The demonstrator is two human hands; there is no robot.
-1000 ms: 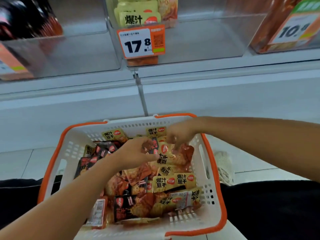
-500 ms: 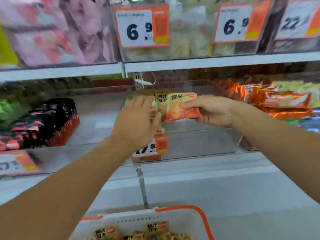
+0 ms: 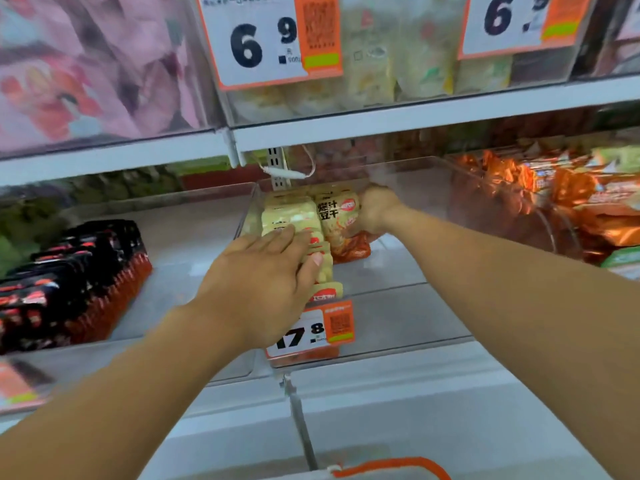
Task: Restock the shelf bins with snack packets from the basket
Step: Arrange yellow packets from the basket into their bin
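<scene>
A clear plastic shelf bin with a 17.8 price tag holds a row of yellow snack packets standing along its left side. My right hand is shut on a yellow-and-orange snack packet, holding it upright inside the bin against the back of the row. My left hand lies flat with fingers spread on the front packets of the row, pressing on them. Only the orange rim of the basket shows at the bottom edge.
Left bin holds black-and-red packets. Right bin is full of orange packets. The shelf above carries bins with pink and pale packets and 6.9 price tags. A white shelf ledge runs below the bins.
A second ago both hands were in the basket picking packets. They rose to the shelf, and my right hand has now carried its packet down into the bin while my left hand settled on the row.
</scene>
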